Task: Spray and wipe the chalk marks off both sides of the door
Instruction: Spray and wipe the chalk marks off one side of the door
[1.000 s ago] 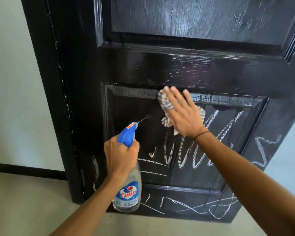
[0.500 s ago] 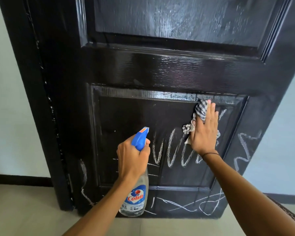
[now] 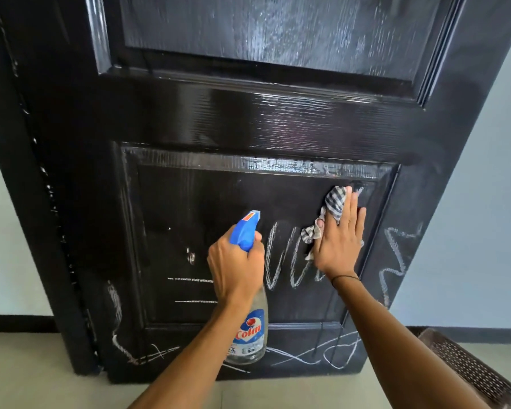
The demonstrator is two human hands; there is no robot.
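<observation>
While your right hand [image 3: 338,240] presses the checked cloth [image 3: 332,206] flat against the door [image 3: 248,119] near the lower panel's top right corner, your left hand [image 3: 235,267] grips the spray bottle [image 3: 248,329], nozzle facing the door. You're mid-wipe, I'd say. Next, work down through the chalk zigzags [image 3: 281,261]; bottom scribbles and the other side remain.

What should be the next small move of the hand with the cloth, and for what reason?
Probably drag the checked cloth down and leftward over the zigzag chalk scribble. The right hand presses it flat near the lower panel's top right corner, where the surface already looks clean, while the scribble just below remains. The left hand holds the spray bottle ready.
</observation>
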